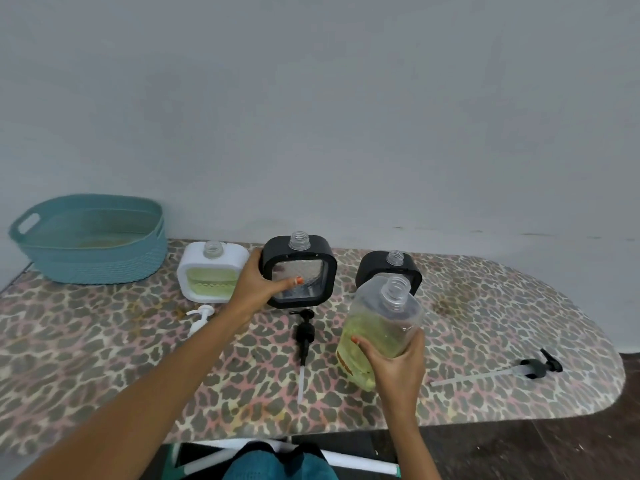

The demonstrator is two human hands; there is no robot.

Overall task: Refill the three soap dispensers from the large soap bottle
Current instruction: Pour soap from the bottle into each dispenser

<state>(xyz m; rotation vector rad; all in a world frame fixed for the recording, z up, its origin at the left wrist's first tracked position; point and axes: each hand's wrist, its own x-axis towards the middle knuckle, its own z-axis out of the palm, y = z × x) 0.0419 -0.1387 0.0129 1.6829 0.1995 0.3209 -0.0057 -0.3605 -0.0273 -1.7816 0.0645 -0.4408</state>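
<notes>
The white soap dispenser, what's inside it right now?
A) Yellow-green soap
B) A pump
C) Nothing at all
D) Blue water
A. Through its clear window the white soap dispenser shows yellow-green liquid, while its white pump lies on the table in front of it and its neck is open.

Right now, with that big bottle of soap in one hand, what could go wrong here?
The big soap bottle is uncapped and tilted in the right hand, so soap might slosh onto the table before it reaches a neck.
The middle dispenser, held by the left hand, has a narrow opening; the pour could miss.
The loose pumps nearby could get knocked or dripped on.
</notes>
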